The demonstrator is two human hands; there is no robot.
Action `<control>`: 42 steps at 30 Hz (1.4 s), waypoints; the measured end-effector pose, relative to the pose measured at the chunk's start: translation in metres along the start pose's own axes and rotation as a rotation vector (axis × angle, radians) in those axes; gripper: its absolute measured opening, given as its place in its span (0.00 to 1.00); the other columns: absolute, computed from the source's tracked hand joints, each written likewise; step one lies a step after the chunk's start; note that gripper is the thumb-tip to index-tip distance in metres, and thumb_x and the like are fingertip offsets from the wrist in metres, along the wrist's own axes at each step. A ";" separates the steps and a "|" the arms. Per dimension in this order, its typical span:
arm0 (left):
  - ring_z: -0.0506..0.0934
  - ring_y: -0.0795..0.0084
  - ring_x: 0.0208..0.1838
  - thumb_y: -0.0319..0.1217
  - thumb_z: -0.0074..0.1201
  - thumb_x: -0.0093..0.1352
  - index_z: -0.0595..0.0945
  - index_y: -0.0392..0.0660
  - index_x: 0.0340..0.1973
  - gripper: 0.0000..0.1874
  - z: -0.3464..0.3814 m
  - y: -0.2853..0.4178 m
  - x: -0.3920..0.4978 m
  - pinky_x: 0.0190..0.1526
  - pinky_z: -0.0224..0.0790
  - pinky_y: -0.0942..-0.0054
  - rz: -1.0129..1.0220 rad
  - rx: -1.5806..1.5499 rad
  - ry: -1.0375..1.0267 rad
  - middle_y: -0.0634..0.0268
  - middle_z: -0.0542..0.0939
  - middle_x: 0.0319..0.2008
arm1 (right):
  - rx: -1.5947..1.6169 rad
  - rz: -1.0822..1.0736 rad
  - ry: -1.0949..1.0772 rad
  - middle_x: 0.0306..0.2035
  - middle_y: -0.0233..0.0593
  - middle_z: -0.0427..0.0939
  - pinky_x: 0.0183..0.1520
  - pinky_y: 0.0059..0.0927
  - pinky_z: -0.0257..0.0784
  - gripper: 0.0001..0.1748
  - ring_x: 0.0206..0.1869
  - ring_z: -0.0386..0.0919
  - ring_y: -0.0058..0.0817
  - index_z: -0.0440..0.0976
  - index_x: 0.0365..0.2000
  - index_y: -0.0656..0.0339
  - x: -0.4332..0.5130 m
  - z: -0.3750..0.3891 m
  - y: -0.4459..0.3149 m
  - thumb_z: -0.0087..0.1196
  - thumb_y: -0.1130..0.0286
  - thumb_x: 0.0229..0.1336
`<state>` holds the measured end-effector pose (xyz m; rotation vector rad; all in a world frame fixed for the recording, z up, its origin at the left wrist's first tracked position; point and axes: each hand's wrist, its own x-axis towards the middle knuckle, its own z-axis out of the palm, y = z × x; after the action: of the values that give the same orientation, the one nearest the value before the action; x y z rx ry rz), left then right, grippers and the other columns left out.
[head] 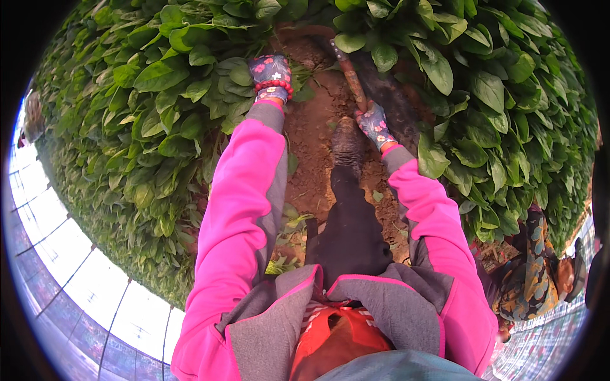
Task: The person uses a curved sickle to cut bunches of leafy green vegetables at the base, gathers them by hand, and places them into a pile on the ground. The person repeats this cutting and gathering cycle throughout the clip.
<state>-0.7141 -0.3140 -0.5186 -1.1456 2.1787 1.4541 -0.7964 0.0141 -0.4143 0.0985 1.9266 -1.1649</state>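
Observation:
My left hand (270, 71), in a floral glove with a red bead bracelet at the wrist, is at the edge of the leafy green plants (162, 76). Stems and leaves lie around its fingers, and whether it grips them cannot be told. My right hand (373, 121), in a matching glove, is closed around the wooden handle (352, 78) of a tool. A riveted metal piece (337, 50) joins the handle's far end; the tool's head is largely hidden by leaves and shadow. Brown soil (310, 119) lies between my hands.
Dense broad-leaved plants (495, 95) rise at the right. My dark shoe (347, 138) rests on the soil between my arms. A dark strip (391, 85) lies beside the right-hand plants. Another person in patterned clothing (538, 281) is at the lower right. A greenhouse-like frame (114, 309) shows at the lower left.

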 end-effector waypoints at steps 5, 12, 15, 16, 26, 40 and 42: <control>0.68 0.70 0.08 0.49 0.24 0.70 0.75 0.58 0.40 0.21 0.008 0.040 -0.033 0.08 0.58 0.65 -0.062 0.511 0.213 0.69 0.75 0.14 | 0.574 0.419 -0.003 0.18 0.34 0.66 0.13 0.23 0.58 0.06 0.12 0.62 0.24 0.62 0.29 0.54 0.003 0.010 0.009 0.39 0.72 0.44; 0.74 0.68 0.17 0.45 0.25 0.71 0.69 0.62 0.54 0.21 -0.008 0.143 -0.093 0.18 0.66 0.66 -0.531 0.021 0.012 0.72 0.78 0.23 | 0.819 0.589 -0.086 0.13 0.36 0.67 0.10 0.28 0.58 0.11 0.10 0.64 0.29 0.65 0.27 0.55 -0.018 -0.037 0.048 0.47 0.60 0.48; 0.77 0.67 0.25 0.46 0.30 0.70 0.72 0.58 0.50 0.19 -0.005 0.138 -0.088 0.26 0.69 0.67 -0.075 0.991 0.017 0.70 0.79 0.24 | 0.895 0.600 -0.286 0.14 0.32 0.66 0.10 0.25 0.57 0.11 0.11 0.64 0.25 0.65 0.27 0.57 -0.041 -0.062 0.076 0.49 0.61 0.51; 0.78 0.67 0.27 0.46 0.33 0.69 0.75 0.55 0.46 0.18 -0.002 0.114 -0.085 0.29 0.70 0.67 0.002 1.020 0.099 0.69 0.79 0.24 | 0.841 0.568 -0.303 0.14 0.31 0.66 0.10 0.24 0.57 0.10 0.11 0.64 0.24 0.65 0.27 0.57 -0.048 -0.063 0.079 0.49 0.62 0.52; 0.75 0.72 0.15 0.51 0.44 0.65 0.80 0.47 0.30 0.21 -0.003 0.175 -0.114 0.20 0.68 0.71 -0.329 0.547 -0.129 0.67 0.79 0.20 | 0.652 0.474 -0.078 0.12 0.32 0.65 0.11 0.24 0.54 0.16 0.09 0.61 0.24 0.67 0.24 0.58 -0.044 -0.036 0.038 0.39 0.57 0.55; 0.68 0.60 0.07 0.45 0.36 0.67 0.74 0.49 0.16 0.21 0.030 0.080 -0.084 0.08 0.62 0.61 -0.608 -0.950 -0.104 0.61 0.70 0.08 | 0.035 0.134 0.050 0.20 0.29 0.69 0.15 0.22 0.58 0.10 0.12 0.62 0.20 0.68 0.37 0.58 -0.054 -0.036 0.063 0.46 0.66 0.56; 0.68 0.61 0.08 0.45 0.35 0.68 0.73 0.49 0.18 0.20 0.034 0.081 -0.079 0.09 0.62 0.61 -0.621 -0.773 -0.061 0.61 0.70 0.09 | 0.642 0.471 0.001 0.20 0.28 0.68 0.14 0.21 0.58 0.11 0.12 0.62 0.19 0.67 0.40 0.58 -0.060 -0.035 0.056 0.46 0.67 0.56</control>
<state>-0.7289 -0.2336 -0.4333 -1.7563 1.0191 1.9897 -0.7550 0.0926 -0.4040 0.8448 1.3524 -1.3922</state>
